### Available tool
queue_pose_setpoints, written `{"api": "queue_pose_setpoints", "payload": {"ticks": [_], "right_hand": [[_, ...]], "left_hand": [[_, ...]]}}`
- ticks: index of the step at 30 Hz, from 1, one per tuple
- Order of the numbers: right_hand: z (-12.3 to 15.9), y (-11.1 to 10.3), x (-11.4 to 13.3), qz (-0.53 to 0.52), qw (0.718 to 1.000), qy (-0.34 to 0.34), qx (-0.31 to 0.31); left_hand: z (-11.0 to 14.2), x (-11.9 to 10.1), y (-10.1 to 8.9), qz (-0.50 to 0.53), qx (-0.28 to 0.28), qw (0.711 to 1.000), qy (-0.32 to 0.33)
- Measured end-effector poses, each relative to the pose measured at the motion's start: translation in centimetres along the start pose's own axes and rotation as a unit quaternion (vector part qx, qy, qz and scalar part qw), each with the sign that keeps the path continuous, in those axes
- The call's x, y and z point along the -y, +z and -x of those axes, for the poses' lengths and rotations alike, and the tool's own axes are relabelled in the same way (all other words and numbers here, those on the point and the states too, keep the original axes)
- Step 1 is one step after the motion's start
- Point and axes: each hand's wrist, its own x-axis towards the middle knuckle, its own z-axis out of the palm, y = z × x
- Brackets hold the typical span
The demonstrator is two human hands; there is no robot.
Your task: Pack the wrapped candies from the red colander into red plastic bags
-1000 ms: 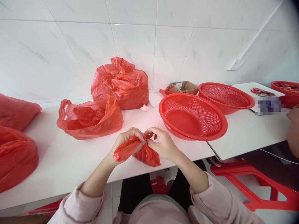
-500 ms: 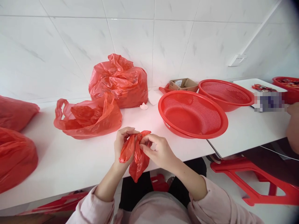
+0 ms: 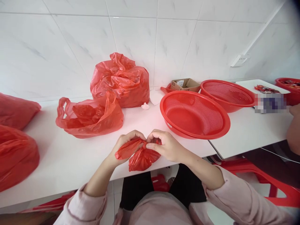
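Observation:
A small red plastic bag [image 3: 143, 160] hangs at the table's front edge, its neck gathered into what looks like a knot. My left hand [image 3: 125, 145] is closed on one end of the bag's top, which sticks out to the left. Thumb and fingers of my right hand [image 3: 164, 145] pinch the other end close to the knot. The two hands nearly meet at the neck. What the bag contains cannot be seen. Just beyond my left hand, an open red carrier bag [image 3: 93, 126] holds smaller red bundles.
A large full red bag [image 3: 122, 84] leans near the wall, with more red bags [image 3: 16, 156] at far left. Two red colanders [image 3: 194, 114] and a cardboard box [image 3: 185, 84] stand right of centre. A white tray [image 3: 248, 83] and another person's arm [image 3: 294, 131] are at right.
My hands have pulled the bag's two top ends apart sideways, tightening the neck. The bag's body has risen slightly and looks rounder. My elbows have spread outward.

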Motion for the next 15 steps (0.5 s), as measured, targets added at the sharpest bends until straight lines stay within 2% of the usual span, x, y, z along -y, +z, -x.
{"api": "queue_pose_setpoints", "payload": {"ticks": [3,5,6,8,9,10,11,12,13,15], "right_hand": [[0.1,-0.2,0.2,0.117,0.991,-0.049,0.034],[0.1,-0.5,0.4,0.260,0.956,-0.135,0.035],[0.0,-0.7,0.5,0.342,0.920,-0.191,0.024],[0.0,-0.9,0.8,0.478,0.828,-0.293,-0.014],[0.1,-1.0,0.9,0.521,0.789,-0.326,-0.030],[0.2,-1.1,1.1,0.547,0.761,-0.345,-0.042],[0.3,-1.0,1.2,0.560,0.749,-0.351,-0.048],[0.4,-1.0,1.3,0.562,0.749,-0.346,-0.049],[0.6,-0.8,1.2,0.555,0.761,-0.333,-0.048],[1.0,-0.4,0.8,0.518,0.802,-0.293,-0.047]], "left_hand": [[0.0,-0.3,-0.7,0.030,0.072,0.997,-0.020],[-0.1,-0.2,-0.6,0.031,0.071,0.997,-0.016],[-0.1,-0.2,-0.5,0.027,0.063,0.998,-0.011],[-0.2,-0.2,-0.2,0.008,0.048,0.999,0.001],[-0.2,-0.2,-0.1,-0.006,0.042,0.999,0.009],[-0.2,-0.3,-0.1,-0.022,0.036,0.999,0.017],[-0.1,-0.3,-0.2,-0.039,0.027,0.999,0.024],[-0.1,-0.3,-0.4,-0.054,0.015,0.998,0.034],[0.0,-0.1,-0.8,-0.064,0.001,0.997,0.046],[0.2,0.3,-1.6,-0.076,-0.015,0.995,0.068]]}}
